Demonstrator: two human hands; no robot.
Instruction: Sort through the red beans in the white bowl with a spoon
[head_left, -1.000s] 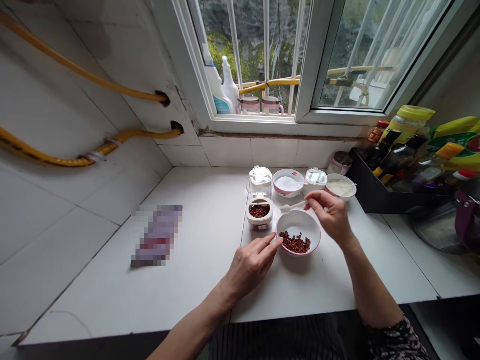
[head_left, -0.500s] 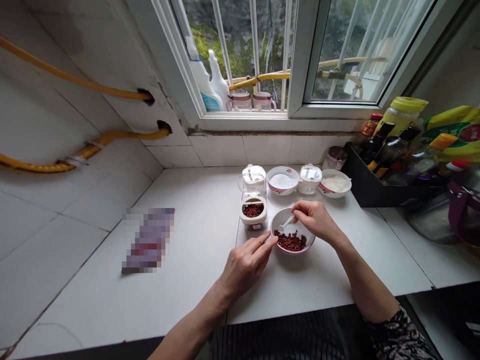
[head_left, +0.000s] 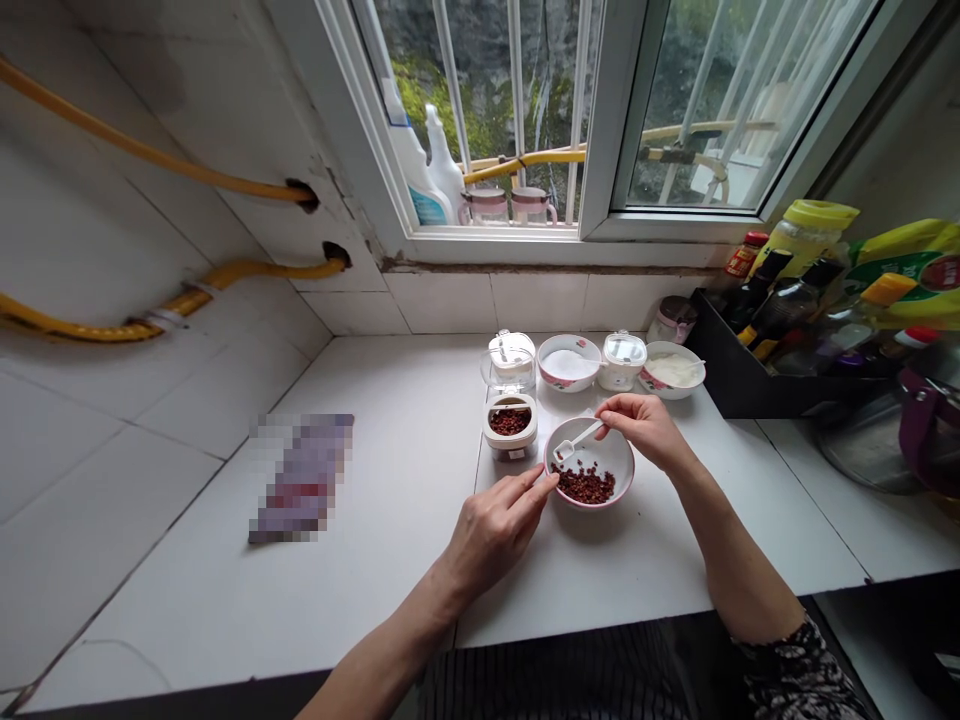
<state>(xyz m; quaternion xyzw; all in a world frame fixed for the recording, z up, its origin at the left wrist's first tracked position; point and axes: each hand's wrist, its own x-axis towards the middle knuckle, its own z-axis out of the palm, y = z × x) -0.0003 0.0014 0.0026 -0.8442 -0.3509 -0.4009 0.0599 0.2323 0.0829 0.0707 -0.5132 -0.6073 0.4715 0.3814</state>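
A white bowl with a pink rim point(head_left: 625, 483) holds dark red peppercorns point(head_left: 589, 485) in its near half. My left hand point(head_left: 499, 525) grips the bowl's left rim with its fingertips; the thumb is partly hidden. Pinched in my right hand point(head_left: 645, 428) is the handle of a small white spoon point(head_left: 581, 438), tilted over the bowl. The spoon's scoop is above the peppercorns near the left inner wall. Just left of the bowl stands a seasoning jar point(head_left: 511, 445) with its lid up, filled with similar peppercorns.
Behind are a lidded jar point(head_left: 622, 368), a bowl of white granules point(head_left: 551, 378), and a bowl of pale powder point(head_left: 671, 388). A black box point(head_left: 739, 385) of bottles stands right. A blurred purple packet point(head_left: 304, 480) lies left on the white counter point(head_left: 405, 520).
My right hand has lifted slightly and shifted right, raising the spoon off the peppercorns so that its scoop shows. My left hand stays at the bowl's rim.
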